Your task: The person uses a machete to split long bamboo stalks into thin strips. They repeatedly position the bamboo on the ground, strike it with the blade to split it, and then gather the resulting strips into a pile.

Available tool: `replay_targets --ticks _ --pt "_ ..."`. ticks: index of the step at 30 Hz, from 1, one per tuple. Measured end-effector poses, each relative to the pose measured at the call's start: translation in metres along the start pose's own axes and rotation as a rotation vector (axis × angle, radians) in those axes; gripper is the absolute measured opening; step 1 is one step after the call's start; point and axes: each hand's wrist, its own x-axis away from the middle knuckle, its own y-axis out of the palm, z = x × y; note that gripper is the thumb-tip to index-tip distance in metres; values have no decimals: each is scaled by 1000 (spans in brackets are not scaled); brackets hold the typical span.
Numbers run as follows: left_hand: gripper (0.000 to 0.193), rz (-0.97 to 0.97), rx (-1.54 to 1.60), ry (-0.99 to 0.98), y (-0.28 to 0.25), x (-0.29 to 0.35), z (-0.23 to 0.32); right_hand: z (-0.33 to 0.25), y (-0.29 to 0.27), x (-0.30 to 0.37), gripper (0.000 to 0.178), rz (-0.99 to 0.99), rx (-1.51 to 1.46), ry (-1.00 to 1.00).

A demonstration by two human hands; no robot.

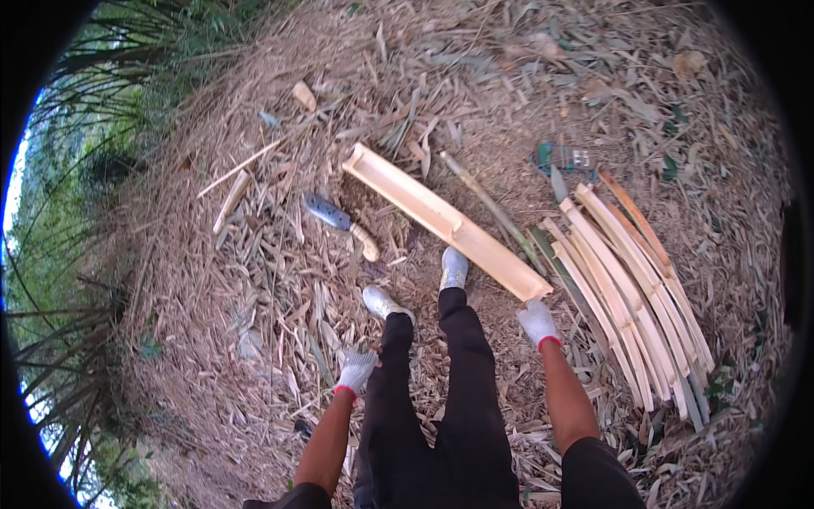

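A split bamboo half (449, 222), pale and hollow side up, slants from upper left to lower right in front of my shoes. At its lower right end is my right hand (537, 322), in a white glove with a red cuff, the fingers closed on the bamboo's edge. My left hand (358, 368), gloved the same way, hangs beside my left leg, away from the bamboo. Its fingers look loosely apart with nothing clear in them, though detail is small. A broad-bladed chopping knife (329, 212) with a light handle lies on the ground left of the bamboo.
Long split bamboo strips (632, 293) lie stacked at the right. A thin greenish stick (487, 204) lies beyond the bamboo half, near a dark green packet (564, 159). Shorter bamboo pieces (231, 202) lie at left. Dry leaves cover the ground; green plants (85, 178) border the far left.
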Motion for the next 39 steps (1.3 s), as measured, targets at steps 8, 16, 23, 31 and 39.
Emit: replay_targets --ticks 8,16,23,31,39 --pt "28 208 -712 92 -27 -245 -52 -105 101 -208 43 -21 249 -243" --pt "41 557 -186 -199 -27 -407 -57 -197 164 -358 57 167 412 -456" --pt "46 817 -156 -361 -12 -474 -86 -244 182 -397 35 -144 201 -269" --pt "29 838 37 -86 -61 -362 -117 -270 168 -310 34 102 468 -406" --pt "18 703 1232 -281 -118 -87 30 -246 28 -99 22 392 342 -463"
